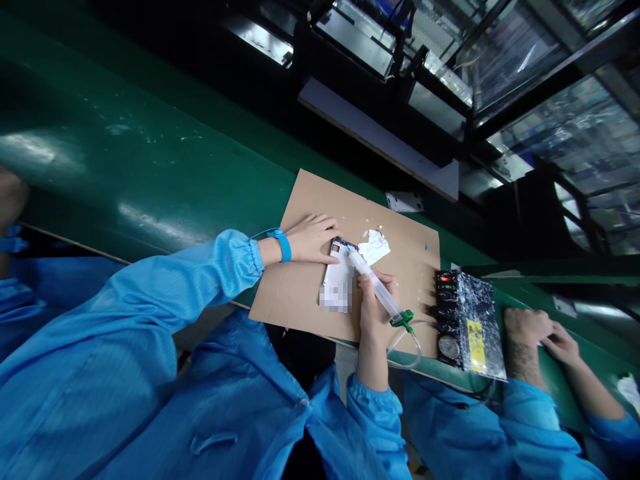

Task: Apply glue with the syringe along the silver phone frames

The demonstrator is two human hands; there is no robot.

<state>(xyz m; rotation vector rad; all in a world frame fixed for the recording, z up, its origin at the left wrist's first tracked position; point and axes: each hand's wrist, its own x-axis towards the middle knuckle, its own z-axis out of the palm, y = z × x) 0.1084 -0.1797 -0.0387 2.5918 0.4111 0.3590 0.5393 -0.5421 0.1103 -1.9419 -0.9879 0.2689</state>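
Observation:
A flat white phone housing [338, 283] with a dark top edge lies on a brown cardboard sheet [295, 293]. My left hand [315, 239], a blue band at its wrist, steadies the housing's upper left corner between thumb and fingers. In my right hand [376, 308] is a clear dispensing syringe [377, 287], tilted, its tip at the housing's top edge. A green cap [403, 320] closes the syringe's rear end, and a clear tube [419, 350] leads away from it. Whether anything leaves the tip is too small to tell.
Crumpled white tissue [375, 248] lies beside the housing. A dispenser box [473, 327] with a gauge stands right of the cardboard. Another flat plate [405, 201] lies behind it. At the right are a co-worker's hands [530, 327]; another person's arm shows far left. Dark racks stand behind the green bench [175, 167].

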